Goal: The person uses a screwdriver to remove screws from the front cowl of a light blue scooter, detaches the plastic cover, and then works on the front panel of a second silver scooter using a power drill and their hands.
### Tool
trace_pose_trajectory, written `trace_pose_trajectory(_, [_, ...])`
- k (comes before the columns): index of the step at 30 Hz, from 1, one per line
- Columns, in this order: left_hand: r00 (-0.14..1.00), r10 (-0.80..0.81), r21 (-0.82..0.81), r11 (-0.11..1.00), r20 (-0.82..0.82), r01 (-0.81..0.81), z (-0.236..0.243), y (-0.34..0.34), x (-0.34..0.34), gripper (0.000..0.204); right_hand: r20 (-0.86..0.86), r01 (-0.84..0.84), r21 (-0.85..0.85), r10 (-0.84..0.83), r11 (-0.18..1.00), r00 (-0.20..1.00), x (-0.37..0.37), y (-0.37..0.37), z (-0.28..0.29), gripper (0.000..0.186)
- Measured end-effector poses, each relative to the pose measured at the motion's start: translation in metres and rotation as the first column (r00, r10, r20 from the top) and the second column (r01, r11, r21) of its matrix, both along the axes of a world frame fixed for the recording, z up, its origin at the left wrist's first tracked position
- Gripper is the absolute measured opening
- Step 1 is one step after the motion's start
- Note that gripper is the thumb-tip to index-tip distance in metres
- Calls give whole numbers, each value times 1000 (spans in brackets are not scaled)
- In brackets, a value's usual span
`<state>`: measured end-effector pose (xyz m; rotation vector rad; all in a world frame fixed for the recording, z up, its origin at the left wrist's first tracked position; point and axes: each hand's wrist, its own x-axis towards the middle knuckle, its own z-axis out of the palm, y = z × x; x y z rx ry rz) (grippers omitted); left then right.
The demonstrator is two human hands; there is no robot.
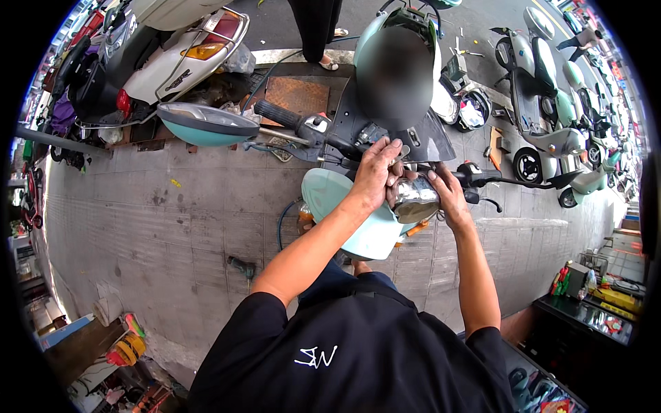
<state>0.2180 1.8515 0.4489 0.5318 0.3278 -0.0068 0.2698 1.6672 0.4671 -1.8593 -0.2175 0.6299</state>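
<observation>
A mint-green scooter with its handlebar area opened up stands in front of me. Both my hands are at its middle, around a round, shiny headlight [417, 198]. My right hand [451, 195] grips the headlight's right side, thumb on top. My left hand [374, 172] is closed at its upper left, fingertips pinched near the wiring; what they hold is too small to make out. Below hangs a mint-green front panel [368, 234]. To the left are a black handlebar grip [277, 113] and a teal-backed mirror [208, 125]; a brake lever [491, 204] extends on the right.
A dark power drill [241, 270] lies on the paving at left. A white scooter [186, 62] is parked far left, with more scooters [544, 89] at far right. Someone in dark trousers [315, 27] stands beyond. A tool cabinet [585, 313] is at lower right.
</observation>
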Motion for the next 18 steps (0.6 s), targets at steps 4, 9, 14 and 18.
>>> trace_pose_trajectory(4, [988,147,277,948,49,-155,-10,4,10,21,52,-125,-57,128,991,990,6,10,5,63])
trace_pose_trajectory(9, [994,-46,557,830,101,-18,-31,15,32,23,93,-137,-71,143,988,985,5,7,5,64])
trace_pose_trajectory(14, [985,-173,393,904,-29,170,-35,21,41,19,94,-89,-34,92,995,991,2,8,2,64])
trace_pose_trajectory(18, [973,-228,332,916,-37,227,-34,21,43,18,233,-1,-198,48,980,971,3,6,1,57])
